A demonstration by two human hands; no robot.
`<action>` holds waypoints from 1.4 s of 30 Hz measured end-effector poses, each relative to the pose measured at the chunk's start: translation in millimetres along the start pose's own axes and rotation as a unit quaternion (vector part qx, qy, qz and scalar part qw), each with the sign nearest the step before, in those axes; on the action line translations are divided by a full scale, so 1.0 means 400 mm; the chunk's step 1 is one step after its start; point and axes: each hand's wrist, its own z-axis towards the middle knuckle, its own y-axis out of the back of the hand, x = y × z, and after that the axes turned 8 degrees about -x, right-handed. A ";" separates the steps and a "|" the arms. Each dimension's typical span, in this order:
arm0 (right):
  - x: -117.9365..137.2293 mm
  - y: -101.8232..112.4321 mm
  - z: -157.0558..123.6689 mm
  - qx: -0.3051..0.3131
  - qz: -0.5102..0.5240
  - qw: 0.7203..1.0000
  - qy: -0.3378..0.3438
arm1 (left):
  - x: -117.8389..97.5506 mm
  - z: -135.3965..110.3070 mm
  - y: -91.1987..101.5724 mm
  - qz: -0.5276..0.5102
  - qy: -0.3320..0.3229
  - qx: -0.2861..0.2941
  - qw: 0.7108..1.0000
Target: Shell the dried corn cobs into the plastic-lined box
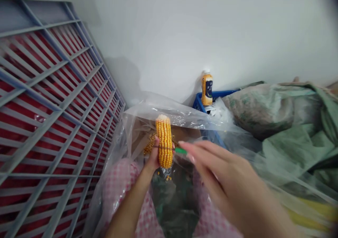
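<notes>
A yellow corn cob (164,136) stands nearly upright in the middle of the view, with a pale tip at the top. My left hand (154,157) is closed around it from the left and behind, so most of its fingers are hidden. From the right, my right hand (224,171) pinches the green handle (181,150) of a thin-shafted tool. Its dark, narrow shaft lies across the front of the cob's lower half; the tip's shape cannot be made out. Loose corn kernels (149,145) lie beneath, inside a clear plastic bag (174,116).
A large grey slatted crate (60,107) with red contents rises on the left. Behind the bag is a blue basket (198,100) with an orange bottle (207,88). Greenish sacks (264,111) fill the right. Knees in pink checked cloth (124,176) flank the bag.
</notes>
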 end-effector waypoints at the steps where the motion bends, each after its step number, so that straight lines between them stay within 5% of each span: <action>1: -0.038 -0.032 0.013 0.021 0.008 0.999 -0.027 | 0.000 -0.002 0.001 0.000 0.010 0.011 1.000; 4: -0.147 -0.134 0.026 0.038 0.028 0.992 -0.120 | -0.005 -0.010 0.003 -0.013 0.010 0.050 0.999; 8: -0.230 -0.227 -0.002 0.035 0.080 0.981 -0.171 | -0.012 -0.010 0.002 -0.011 -0.005 0.019 1.000; 18: -0.312 -0.247 -0.029 0.053 0.119 0.977 -0.168 | 0.007 -0.002 -0.012 0.099 -0.065 -0.028 0.993; 23: -0.317 -0.257 -0.041 0.136 0.075 0.980 -0.126 | 0.004 -0.016 -0.007 0.148 -0.040 -0.080 0.985; 29: -0.290 -0.262 -0.059 0.214 -0.024 0.973 -0.078 | 0.001 -0.029 0.010 0.179 -0.048 -0.074 0.980; 36: -0.252 -0.300 -0.071 0.203 -0.076 0.974 -0.061 | -0.034 -0.043 -0.008 0.248 -0.044 -0.098 0.963; 42: -0.239 -0.306 -0.074 0.170 -0.077 0.981 -0.056 | -0.093 -0.055 -0.008 0.303 -0.021 -0.055 0.951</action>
